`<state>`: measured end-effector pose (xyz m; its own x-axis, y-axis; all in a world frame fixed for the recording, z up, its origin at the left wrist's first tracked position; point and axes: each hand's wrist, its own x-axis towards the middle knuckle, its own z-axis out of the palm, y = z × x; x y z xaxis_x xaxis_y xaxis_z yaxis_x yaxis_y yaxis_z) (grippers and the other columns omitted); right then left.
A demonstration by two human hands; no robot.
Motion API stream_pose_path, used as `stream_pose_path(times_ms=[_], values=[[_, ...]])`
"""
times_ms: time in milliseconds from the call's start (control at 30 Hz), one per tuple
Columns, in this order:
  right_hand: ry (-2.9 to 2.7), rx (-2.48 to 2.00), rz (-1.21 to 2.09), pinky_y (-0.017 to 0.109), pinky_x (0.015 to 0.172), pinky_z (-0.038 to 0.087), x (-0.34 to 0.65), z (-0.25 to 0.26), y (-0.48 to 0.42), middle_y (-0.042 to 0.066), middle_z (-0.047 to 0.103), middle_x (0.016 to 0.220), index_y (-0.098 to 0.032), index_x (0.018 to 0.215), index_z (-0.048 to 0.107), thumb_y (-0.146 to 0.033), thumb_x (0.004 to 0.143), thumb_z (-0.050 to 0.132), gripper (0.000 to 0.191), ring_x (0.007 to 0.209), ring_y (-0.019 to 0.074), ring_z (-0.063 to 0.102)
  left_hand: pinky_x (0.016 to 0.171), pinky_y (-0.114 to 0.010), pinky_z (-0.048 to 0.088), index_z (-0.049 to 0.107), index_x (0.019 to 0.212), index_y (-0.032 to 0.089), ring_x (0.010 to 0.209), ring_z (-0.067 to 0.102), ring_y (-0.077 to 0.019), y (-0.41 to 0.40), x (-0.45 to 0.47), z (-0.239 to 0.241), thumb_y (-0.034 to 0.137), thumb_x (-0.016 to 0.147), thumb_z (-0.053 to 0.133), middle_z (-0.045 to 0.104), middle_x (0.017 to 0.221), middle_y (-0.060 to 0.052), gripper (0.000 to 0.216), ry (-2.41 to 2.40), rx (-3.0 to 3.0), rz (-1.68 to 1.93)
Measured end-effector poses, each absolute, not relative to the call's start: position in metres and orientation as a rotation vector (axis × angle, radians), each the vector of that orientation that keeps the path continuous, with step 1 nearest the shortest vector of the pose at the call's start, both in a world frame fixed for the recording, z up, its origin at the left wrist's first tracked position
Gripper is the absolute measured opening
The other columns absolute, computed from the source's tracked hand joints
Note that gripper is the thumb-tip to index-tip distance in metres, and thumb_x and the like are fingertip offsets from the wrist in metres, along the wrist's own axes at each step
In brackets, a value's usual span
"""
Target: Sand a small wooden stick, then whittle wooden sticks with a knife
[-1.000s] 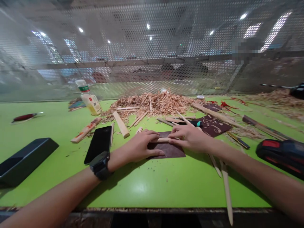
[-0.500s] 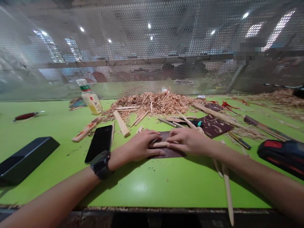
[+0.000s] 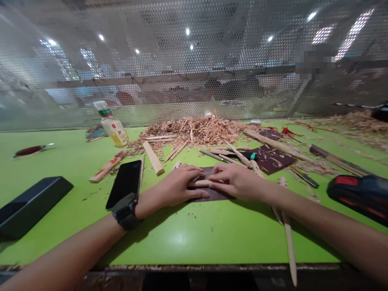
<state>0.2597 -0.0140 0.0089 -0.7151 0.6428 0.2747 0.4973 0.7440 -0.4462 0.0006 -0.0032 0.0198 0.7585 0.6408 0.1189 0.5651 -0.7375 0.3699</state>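
A brown sheet of sandpaper (image 3: 212,195) lies flat on the green table (image 3: 197,234). A small pale wooden stick (image 3: 200,183) lies across it. My left hand (image 3: 176,188), with a black watch on its wrist, presses down on the left part of the sheet, fingers flat and spread, thumb along the sheet's near edge. My right hand (image 3: 235,181) pinches the stick with its fingertips and holds it against the sandpaper. The two hands almost touch.
A black phone (image 3: 125,184) lies left of my left hand, a dark box (image 3: 30,206) further left. A heap of wood shavings (image 3: 197,131), a small bottle (image 3: 112,128), loose sticks, more sandpaper (image 3: 271,159) and a red-black tool (image 3: 360,196) lie around. Perforated mesh stands behind.
My right hand has slid the stick leftward across the sandpaper, closer to my left hand. The left hand has stayed in place.
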Motion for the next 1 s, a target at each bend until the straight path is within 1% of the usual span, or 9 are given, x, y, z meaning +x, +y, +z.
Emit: stream_pose_path(times_ms=[100, 200, 267, 400, 500, 633, 733, 867, 1000], values=[[-2.538, -0.779, 0.592, 0.034, 0.085, 0.049, 0.26, 0.01, -0.013, 0.01, 0.075, 0.109, -0.021, 0.109, 0.084, -0.032, 0.107, 0.06, 0.026, 0.094, 0.0206, 0.067, 0.102, -0.045, 0.05, 0.072, 0.126, 0.019, 0.12, 0.065, -0.0333, -0.002, 0.001, 0.019, 0.063, 0.095, 0.071, 0.073, 0.132, -0.015, 0.055, 0.926, 2.634, 0.338], [-2.571, -0.898, 0.617, 0.034, 0.08, 0.049, 0.278, 0.013, 0.0, 0.008, 0.075, 0.1, -0.023, 0.111, 0.085, -0.037, 0.105, 0.064, 0.026, 0.088, 0.0209, 0.067, 0.105, -0.046, 0.049, 0.071, 0.132, 0.019, 0.125, 0.063, -0.0347, -0.003, 0.001, 0.021, 0.064, 0.093, 0.073, 0.071, 0.138, -0.015, 0.06, 0.938, 2.638, 0.324], [-2.55, -0.996, 0.554, 0.034, 0.079, 0.049, 0.284, 0.012, 0.004, 0.009, 0.075, 0.1, -0.023, 0.114, 0.085, -0.039, 0.105, 0.065, 0.028, 0.088, 0.0217, 0.067, 0.105, -0.047, 0.048, 0.07, 0.134, 0.018, 0.125, 0.062, -0.0349, -0.003, 0.002, 0.021, 0.064, 0.094, 0.072, 0.07, 0.139, -0.015, 0.061, 0.94, 2.646, 0.312], [-2.548, -0.888, 0.438, 0.034, 0.081, 0.049, 0.266, 0.011, -0.009, 0.01, 0.074, 0.104, -0.02, 0.107, 0.085, -0.035, 0.108, 0.059, 0.029, 0.09, 0.0211, 0.067, 0.101, -0.044, 0.049, 0.072, 0.127, 0.018, 0.118, 0.065, -0.033, -0.003, 0.002, 0.02, 0.064, 0.094, 0.071, 0.074, 0.129, -0.015, 0.056, 0.934, 2.652, 0.341], [-2.548, -0.743, 0.577, 0.033, 0.086, 0.049, 0.257, 0.013, -0.017, 0.01, 0.075, 0.111, -0.019, 0.107, 0.084, -0.03, 0.107, 0.061, 0.025, 0.096, 0.0202, 0.068, 0.097, -0.041, 0.05, 0.073, 0.121, 0.019, 0.113, 0.066, -0.0309, -0.002, 0.001, 0.018, 0.063, 0.096, 0.069, 0.075, 0.122, -0.013, 0.05, 0.91, 2.656, 0.348], [-2.571, -0.901, 0.725, 0.033, 0.081, 0.049, 0.278, 0.018, -0.003, 0.007, 0.077, 0.101, -0.022, 0.107, 0.086, -0.04, 0.105, 0.065, 0.027, 0.09, 0.0203, 0.068, 0.1, -0.043, 0.049, 0.072, 0.127, 0.018, 0.118, 0.065, -0.0329, -0.001, 0.002, 0.018, 0.064, 0.095, 0.071, 0.073, 0.131, -0.015, 0.055, 0.923, 2.667, 0.331], [-2.526, -1.045, 0.669, 0.035, 0.079, 0.048, 0.285, 0.017, 0.002, 0.008, 0.077, 0.099, -0.024, 0.107, 0.086, -0.046, 0.104, 0.064, 0.031, 0.087, 0.0216, 0.068, 0.103, -0.044, 0.049, 0.072, 0.129, 0.019, 0.122, 0.063, -0.0336, -0.002, 0.003, 0.019, 0.063, 0.095, 0.071, 0.071, 0.135, -0.015, 0.056, 0.914, 2.674, 0.326], [-2.545, -0.912, 0.484, 0.035, 0.08, 0.048, 0.263, 0.012, -0.013, 0.011, 0.075, 0.103, -0.021, 0.108, 0.085, -0.036, 0.107, 0.059, 0.03, 0.089, 0.0217, 0.067, 0.1, -0.042, 0.05, 0.073, 0.125, 0.02, 0.118, 0.065, -0.0322, -0.002, 0.003, 0.019, 0.061, 0.095, 0.072, 0.073, 0.128, -0.013, 0.051, 0.907, 2.655, 0.342], [-2.538, -0.774, 0.641, 0.033, 0.085, 0.049, 0.257, 0.014, -0.016, 0.01, 0.076, 0.108, -0.02, 0.108, 0.084, -0.032, 0.106, 0.061, 0.026, 0.095, 0.0206, 0.068, 0.097, -0.042, 0.051, 0.073, 0.121, 0.018, 0.113, 0.067, -0.0314, -0.002, 0.002, 0.019, 0.058, 0.096, 0.072, 0.074, 0.123, -0.014, 0.047, 0.909, 2.654, 0.335]])
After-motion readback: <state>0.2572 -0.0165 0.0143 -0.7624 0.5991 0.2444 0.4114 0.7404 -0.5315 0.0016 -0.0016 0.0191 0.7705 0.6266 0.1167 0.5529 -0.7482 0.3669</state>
